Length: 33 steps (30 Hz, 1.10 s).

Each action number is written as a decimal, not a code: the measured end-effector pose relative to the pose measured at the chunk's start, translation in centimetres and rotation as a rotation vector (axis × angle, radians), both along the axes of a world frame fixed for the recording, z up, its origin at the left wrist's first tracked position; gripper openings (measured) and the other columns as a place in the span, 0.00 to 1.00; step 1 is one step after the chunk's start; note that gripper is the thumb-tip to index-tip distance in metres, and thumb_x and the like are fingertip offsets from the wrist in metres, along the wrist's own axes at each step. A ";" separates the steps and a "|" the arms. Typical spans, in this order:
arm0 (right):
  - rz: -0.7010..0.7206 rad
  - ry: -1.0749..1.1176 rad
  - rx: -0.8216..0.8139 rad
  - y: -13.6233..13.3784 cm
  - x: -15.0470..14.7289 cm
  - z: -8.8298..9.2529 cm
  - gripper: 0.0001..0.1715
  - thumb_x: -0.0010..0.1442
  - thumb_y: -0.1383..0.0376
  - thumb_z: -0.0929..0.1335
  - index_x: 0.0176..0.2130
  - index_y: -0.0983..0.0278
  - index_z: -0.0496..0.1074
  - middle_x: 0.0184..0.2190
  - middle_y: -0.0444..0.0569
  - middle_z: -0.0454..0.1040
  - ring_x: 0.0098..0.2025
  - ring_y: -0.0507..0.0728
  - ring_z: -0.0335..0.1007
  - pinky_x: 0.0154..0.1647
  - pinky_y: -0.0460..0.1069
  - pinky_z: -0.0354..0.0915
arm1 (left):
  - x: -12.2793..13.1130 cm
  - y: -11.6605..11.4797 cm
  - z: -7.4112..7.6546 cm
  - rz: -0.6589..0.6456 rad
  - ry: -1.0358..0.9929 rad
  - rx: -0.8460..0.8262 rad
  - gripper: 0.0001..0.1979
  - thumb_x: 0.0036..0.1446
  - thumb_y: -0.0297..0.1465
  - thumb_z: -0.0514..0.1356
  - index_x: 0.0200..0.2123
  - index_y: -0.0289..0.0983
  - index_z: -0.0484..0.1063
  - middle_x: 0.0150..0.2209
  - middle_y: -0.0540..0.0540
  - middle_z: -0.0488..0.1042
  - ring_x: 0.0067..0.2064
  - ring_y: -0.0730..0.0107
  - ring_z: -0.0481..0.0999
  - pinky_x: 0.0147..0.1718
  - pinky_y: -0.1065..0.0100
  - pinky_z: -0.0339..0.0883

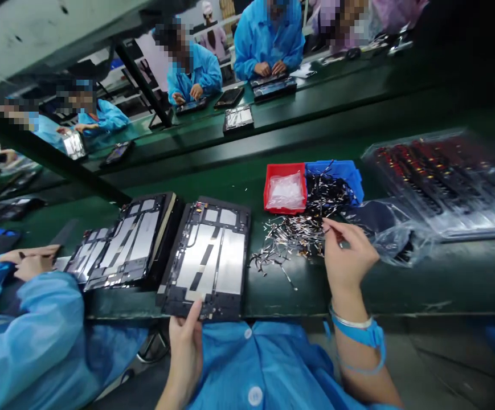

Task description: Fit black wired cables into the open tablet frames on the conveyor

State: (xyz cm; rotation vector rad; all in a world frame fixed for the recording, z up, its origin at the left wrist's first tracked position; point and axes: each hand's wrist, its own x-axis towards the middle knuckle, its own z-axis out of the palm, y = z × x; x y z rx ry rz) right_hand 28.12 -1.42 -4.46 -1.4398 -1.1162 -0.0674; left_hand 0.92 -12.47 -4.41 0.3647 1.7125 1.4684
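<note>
An opened tablet (230, 256) with silver battery cells and a black frame lies on dark foam at the table's front edge. My left hand (186, 341) grips its near edge, thumb on top and fingers beneath. To the right, a loose pile of small cable-like strips (294, 233) is spread over the green table. My right hand (350, 253) is at that pile's right end, thumb and forefinger pinched together; whatever is between the fingertips is too small to make out. A blue wrist strap (373, 336) circles my right wrist.
Behind the pile stand a red bin (265, 188) holding clear plastic bags and a blue bin (356, 176) full of dark strips. Clear plastic trays (452, 188) lie at right. More opened tablets (138, 239) lean at left, beside a co-worker's sleeve (50, 313). Several co-workers sit across the line.
</note>
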 end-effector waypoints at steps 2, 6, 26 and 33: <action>0.010 0.078 -0.021 -1.2 -0.8 0.2 0.08 0.57 0.65 0.69 0.32 0.62 0.80 0.29 0.50 0.79 0.29 0.55 0.72 0.31 0.51 0.68 | -0.4 -0.9 -0.7 -0.095 -0.154 0.018 0.18 0.43 0.36 0.72 0.37 0.42 0.70 0.45 0.46 0.78 0.51 0.55 0.78 0.48 0.60 0.75; 0.160 0.299 -0.088 -3.2 -3.5 1.3 0.07 0.54 0.63 0.72 0.34 0.62 0.80 0.32 0.49 0.80 0.33 0.55 0.74 0.31 0.50 0.67 | -2.6 -2.4 -0.8 -0.372 -0.392 -0.102 0.22 0.38 0.44 0.74 0.32 0.36 0.74 0.39 0.39 0.81 0.43 0.51 0.81 0.36 0.62 0.77; 0.891 0.387 -0.899 2.0 -19.5 3.1 0.11 0.46 0.65 0.74 0.33 0.64 0.76 0.23 0.42 0.73 0.25 0.48 0.67 0.23 0.44 0.62 | -11.9 6.3 -3.0 -0.884 1.003 0.713 0.22 0.60 0.27 0.56 0.58 0.35 0.63 0.54 0.33 0.72 0.56 0.56 0.72 0.52 0.59 0.71; 0.788 0.275 -0.923 2.4 -19.9 1.8 0.09 0.49 0.65 0.73 0.34 0.64 0.76 0.25 0.43 0.74 0.25 0.49 0.67 0.23 0.45 0.63 | -12.3 6.6 -4.9 -1.000 1.033 0.734 0.28 0.61 0.30 0.56 0.64 0.34 0.59 0.58 0.32 0.69 0.59 0.50 0.70 0.53 0.54 0.70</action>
